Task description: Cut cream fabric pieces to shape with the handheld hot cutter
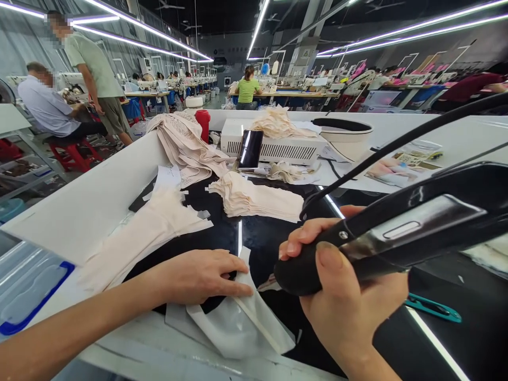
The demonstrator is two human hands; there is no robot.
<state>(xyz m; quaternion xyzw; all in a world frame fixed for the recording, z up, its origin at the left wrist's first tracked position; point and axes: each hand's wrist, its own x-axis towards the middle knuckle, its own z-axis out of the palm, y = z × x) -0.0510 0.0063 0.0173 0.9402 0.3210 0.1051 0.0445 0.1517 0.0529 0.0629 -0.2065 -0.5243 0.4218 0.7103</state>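
Observation:
My left hand lies palm down, thumb and forefinger apart, its fingertips resting on a translucent white sheet piece with a narrow pale strip along it. In my right hand is a black corded tool with a silver panel, its rounded end pointing left; my fingers wrap round it. The sheet piece lies on the black work surface near the front edge. Beyond it is a stack of cream fabric pieces. Another cream fabric pile spreads to the left of the stack.
A teal snipper lies at the right. Toward the back stand a phone, a white vented box and a round bin. Printed fabric heaps at back left. People sit and stand beyond the table.

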